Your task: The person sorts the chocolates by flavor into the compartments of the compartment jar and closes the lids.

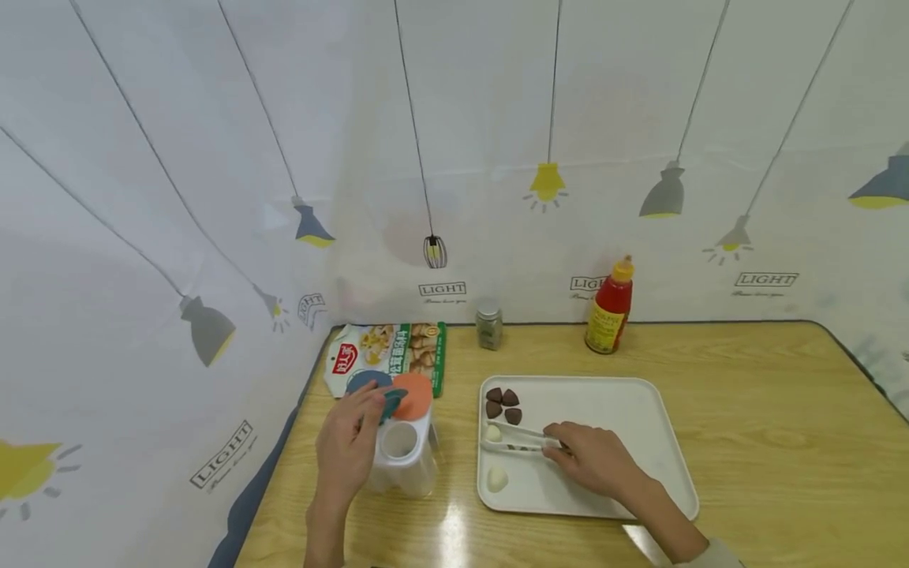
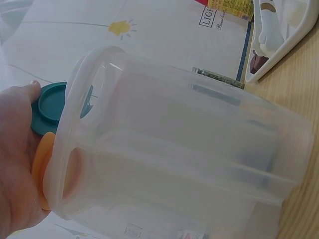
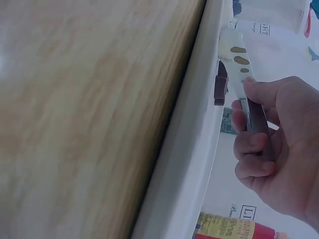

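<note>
A clear plastic container [image 1: 408, 475] with several round compartments stands left of the tray. My left hand [image 1: 348, 442] pinches its teal lid [image 1: 392, 405], which is tilted up and leaves one round opening uncovered. Beside it sit an orange lid [image 1: 417, 394] and a blue lid [image 1: 365, 380]. Over the white tray [image 1: 611, 402], my right hand [image 1: 596, 457] grips tongs [image 3: 239, 59] with dark handles. The tongs' tips lie on both sides of a white, rounded piece [image 1: 493, 433]; whether they squeeze it I cannot tell. Another white piece [image 1: 497, 478] lies nearer me, and several dark brown pieces [image 1: 495, 410] lie behind.
Behind the container lies a green and white food packet [image 1: 387, 347]. A small glass spice jar [image 1: 489, 327] and a red sauce bottle [image 1: 611, 312] with a yellow cap stand near the back wall. The wooden table [image 1: 774, 426] extends to the right of the tray.
</note>
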{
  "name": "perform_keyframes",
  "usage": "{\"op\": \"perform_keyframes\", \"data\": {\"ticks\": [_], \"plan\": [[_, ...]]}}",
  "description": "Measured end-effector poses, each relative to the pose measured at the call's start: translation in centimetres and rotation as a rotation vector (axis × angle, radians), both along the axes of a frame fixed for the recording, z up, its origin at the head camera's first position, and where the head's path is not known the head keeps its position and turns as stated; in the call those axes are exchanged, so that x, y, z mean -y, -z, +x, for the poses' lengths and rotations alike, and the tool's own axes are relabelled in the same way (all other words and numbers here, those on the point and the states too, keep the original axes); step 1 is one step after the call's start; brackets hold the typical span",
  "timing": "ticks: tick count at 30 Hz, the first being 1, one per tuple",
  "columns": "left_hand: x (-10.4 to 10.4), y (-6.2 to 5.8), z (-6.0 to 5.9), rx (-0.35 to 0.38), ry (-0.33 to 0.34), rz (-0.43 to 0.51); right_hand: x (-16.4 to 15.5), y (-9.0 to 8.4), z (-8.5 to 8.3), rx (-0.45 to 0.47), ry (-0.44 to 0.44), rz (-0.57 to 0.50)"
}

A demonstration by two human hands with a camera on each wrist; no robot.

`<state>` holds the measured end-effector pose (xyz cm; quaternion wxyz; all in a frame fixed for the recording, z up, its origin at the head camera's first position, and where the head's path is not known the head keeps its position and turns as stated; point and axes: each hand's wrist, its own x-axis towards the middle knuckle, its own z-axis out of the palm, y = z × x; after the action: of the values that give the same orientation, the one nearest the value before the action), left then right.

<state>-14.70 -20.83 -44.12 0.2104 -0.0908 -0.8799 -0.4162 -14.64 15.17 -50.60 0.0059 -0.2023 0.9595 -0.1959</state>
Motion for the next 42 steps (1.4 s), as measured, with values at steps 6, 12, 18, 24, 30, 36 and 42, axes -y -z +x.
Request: {"op": "perform_keyframes", "data": {"ticks": [6,12,18,24,30,36,42], "plan": [[0.1,-0.1,0.2,-0.008,-0.004,0.009,-0.4,0.7,0.3,-0.018,-0.02,-0.043],[0.1,0.0,0.1,0.001,0.004,0.002,-1.3,0.7,0.7,0.028,0.001,-0.096],[0.0,-0.3,0.3,-0.004,-0.015,-0.011,-2.0,-0.1,1.0,0.035,0.026,-0.113],[-0.2,-0.4,0.3,-0.004,-0.017,-0.014,-1.5,-2.0,1.2,-0.01,0.029,-0.161],[-0.2,-0.2,0.2,-0.007,-0.012,-0.008,-0.1,-4.4,1.8,-0.086,-0.019,-0.26],[-0.1,0.0,0.3,-0.008,-0.04,0.0,1.8,-5.6,2.1,-0.103,-0.082,-0.335],[0.0,0.0,0.5,0.018,-0.057,0.002,3.9,-6.2,2.4,-0.159,-0.159,-0.385]]}}
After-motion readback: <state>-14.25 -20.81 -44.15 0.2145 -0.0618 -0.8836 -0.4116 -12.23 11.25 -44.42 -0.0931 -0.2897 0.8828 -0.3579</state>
